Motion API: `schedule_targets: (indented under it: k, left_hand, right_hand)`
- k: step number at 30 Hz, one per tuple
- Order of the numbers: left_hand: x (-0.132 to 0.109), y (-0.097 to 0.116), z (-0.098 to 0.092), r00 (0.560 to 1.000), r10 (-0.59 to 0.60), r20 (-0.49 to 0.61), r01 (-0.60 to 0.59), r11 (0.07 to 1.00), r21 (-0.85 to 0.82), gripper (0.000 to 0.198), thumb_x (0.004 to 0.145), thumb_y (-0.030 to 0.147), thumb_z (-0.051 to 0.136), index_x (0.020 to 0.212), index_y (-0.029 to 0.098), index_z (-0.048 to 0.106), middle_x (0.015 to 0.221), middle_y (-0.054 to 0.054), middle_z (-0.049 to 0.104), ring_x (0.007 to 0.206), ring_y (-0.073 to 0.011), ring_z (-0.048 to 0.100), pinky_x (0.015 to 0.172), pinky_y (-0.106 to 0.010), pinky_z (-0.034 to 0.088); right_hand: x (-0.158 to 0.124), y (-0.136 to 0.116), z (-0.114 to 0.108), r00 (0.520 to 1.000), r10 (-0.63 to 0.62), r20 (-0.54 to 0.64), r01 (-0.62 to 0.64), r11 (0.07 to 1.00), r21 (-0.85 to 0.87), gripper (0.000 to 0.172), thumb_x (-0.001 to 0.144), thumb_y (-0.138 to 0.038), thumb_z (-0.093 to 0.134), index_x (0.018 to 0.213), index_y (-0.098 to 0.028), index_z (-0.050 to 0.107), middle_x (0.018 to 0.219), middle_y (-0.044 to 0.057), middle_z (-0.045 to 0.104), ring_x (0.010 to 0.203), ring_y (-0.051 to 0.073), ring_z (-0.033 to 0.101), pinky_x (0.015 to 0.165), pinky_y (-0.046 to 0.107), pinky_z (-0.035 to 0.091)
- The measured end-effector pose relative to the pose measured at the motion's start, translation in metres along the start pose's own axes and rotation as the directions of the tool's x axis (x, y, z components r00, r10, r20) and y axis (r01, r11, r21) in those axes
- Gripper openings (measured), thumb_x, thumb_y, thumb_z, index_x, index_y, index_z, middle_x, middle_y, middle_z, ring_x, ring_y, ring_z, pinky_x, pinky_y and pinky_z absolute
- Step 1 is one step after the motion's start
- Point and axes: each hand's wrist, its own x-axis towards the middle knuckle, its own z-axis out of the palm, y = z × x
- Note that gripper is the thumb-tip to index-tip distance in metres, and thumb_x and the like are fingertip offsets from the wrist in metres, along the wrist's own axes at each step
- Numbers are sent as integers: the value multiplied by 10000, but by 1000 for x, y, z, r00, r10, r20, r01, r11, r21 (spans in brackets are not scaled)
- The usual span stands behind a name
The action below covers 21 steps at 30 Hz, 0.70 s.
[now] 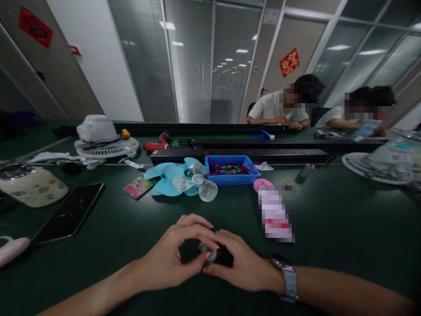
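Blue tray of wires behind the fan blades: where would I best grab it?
On the blue tray, pinch the middle of the near long wall, coming from above and the front. The rim stands straight and bare there; fan blades crowd its left end and red wires heap inside.

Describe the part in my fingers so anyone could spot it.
At the near edge of the green table, left hand and right hand meet. Between them sits a small round part, silvery face, dark body; unlike the fan blades beyond, it is held.
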Motion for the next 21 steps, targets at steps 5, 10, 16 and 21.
schedule_targets:
  k: [5, 10, 16, 21]
  left_hand:
    - [-1, -5, 4, 996, -57, -68, 59, 998, 32, 219, 780, 200, 736, 992, 226, 691, 991, -59, 659, 1017, -235, 564, 842, -369, 502]
    - [2, -3, 3, 995, -62, -77, 64, 997, 31, 120, 804, 200, 726, 918, 225, 699, 872, -25, 706, 920, -211, 590, 796, -349, 490]
    - [2, 3, -2, 1000, 4, 13, -4, 1000, 23, 245, 838, 103, 641, 1024, 254, 694, 1064, -15, 712, 1067, -203, 593, 927, -359, 461]
    - [-1, 0, 3, 999, -29, -17, 29, 1000, 2, 313, 793, 151, 713, 1088, 231, 647, 1105, -50, 670, 1091, -224, 566, 910, -365, 481]
  right_hand:
    - [-1, -2, -1, 1000, -23, 6, 23, 1000, 20, 326, 829, -395, 711, 1057, -187, 606, 923, 29, 617, 830, 176, 564, 726, 300, 438]
    - [0, -2, -1, 1000, -18, 9, 18, 1000, 18, 335, 827, -416, 710, 1053, -192, 605, 928, 28, 613, 828, 175, 562, 731, 301, 442]
    - [-1, 2, 2, 1000, 15, -5, -15, 1000, -15, 340, 815, -433, 711, 1007, -173, 605, 924, 43, 606, 813, 183, 557, 722, 315, 449]
    - [-1, 0, 0, 1000, -10, -1, 10, 1000, -6, 349, 831, -401, 697, 1080, -181, 591, 960, 48, 613, 846, 190, 562, 751, 326, 455]
